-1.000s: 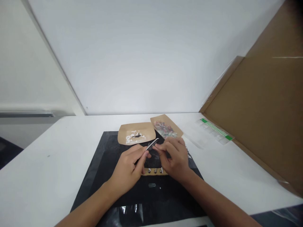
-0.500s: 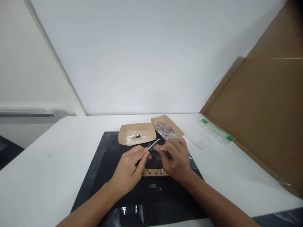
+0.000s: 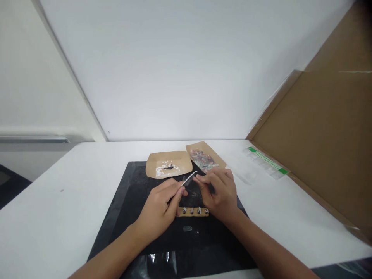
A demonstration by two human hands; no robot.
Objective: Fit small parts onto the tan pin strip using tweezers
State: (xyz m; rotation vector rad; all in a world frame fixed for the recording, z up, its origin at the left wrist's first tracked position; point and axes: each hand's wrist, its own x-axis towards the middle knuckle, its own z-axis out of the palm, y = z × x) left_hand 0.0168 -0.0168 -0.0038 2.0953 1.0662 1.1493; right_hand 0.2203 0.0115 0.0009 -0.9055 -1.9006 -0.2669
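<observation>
You have a thin white-edged strip [image 3: 188, 179] up between your two hands, above the middle of the dark mat [image 3: 162, 244], slanting away from you and to the right. Your left hand [image 3: 161, 203] grips its near end between thumb and forefinger. Your right hand [image 3: 219, 192] has its thumb and forefinger drawn together just beside the strip's far half; you cannot tell from here whether they pinch something small or touch the strip.

Below your hands, a narrow wooden bar [image 3: 195, 214] lies across the mat, with four shiny round studs and small white pieces along it; its left end meets your left hand's outline. Nearer you on the mat are a small clear oblong piece [image 3: 187, 229] and, just to its right, a tiny white speck [image 3: 198, 232].

Beyond your hands, a brown paper tray [image 3: 154, 159] sits over the mat's far edge, holding scattered white bits and a dark piece. Close to its right, a second tray [image 3: 200, 144] stands at an angle, filled with reddish and clear items too jumbled to name. Farther right, a clear sheet with a green band [image 3: 267, 160] lies on the white tabletop [image 3: 66, 217], near the large cardboard panel [image 3: 328, 135].
</observation>
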